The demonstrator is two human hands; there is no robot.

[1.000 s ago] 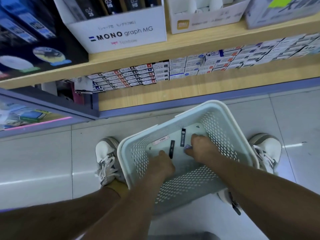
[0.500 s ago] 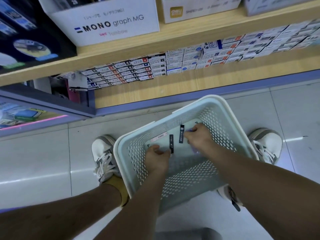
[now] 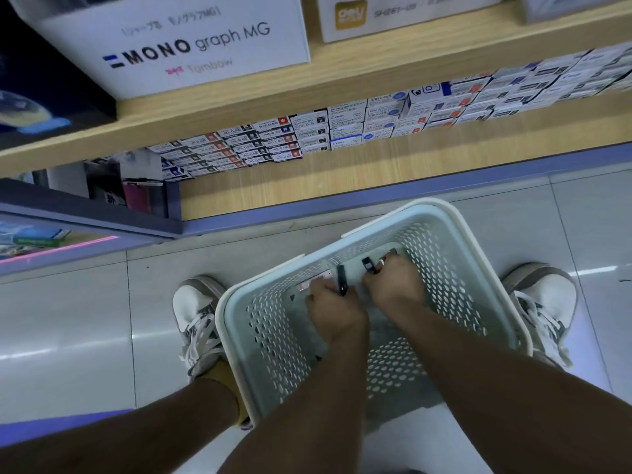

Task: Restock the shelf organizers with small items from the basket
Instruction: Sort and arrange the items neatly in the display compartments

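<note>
A pale mint perforated basket (image 3: 444,217) stands on the floor between my feet. Both my hands are down inside it. My left hand (image 3: 337,311) has curled fingers and pinches a slim black case (image 3: 341,280) that sticks up from its fingertips. A small pink and white pack (image 3: 316,281) lies just under its fingers. My right hand (image 3: 393,285) is beside it, fingers curled, pinching a second slim black case (image 3: 367,265); a small pale item shows at its fingertips. The palms hide whatever else lies on the basket floor.
The low wooden shelf (image 3: 342,179) ahead carries rows of small refill boxes (image 3: 307,131). A white MONO graph MG display box (image 3: 191,46) sits on the shelf above. My white shoes (image 3: 195,313) (image 3: 543,295) flank the basket on grey tiles. A purple-edged unit juts out at left.
Both hands slid toward the far side of the basket floor and closed on the two black cases, which were lying flat a second ago. The view tilted slightly down.
</note>
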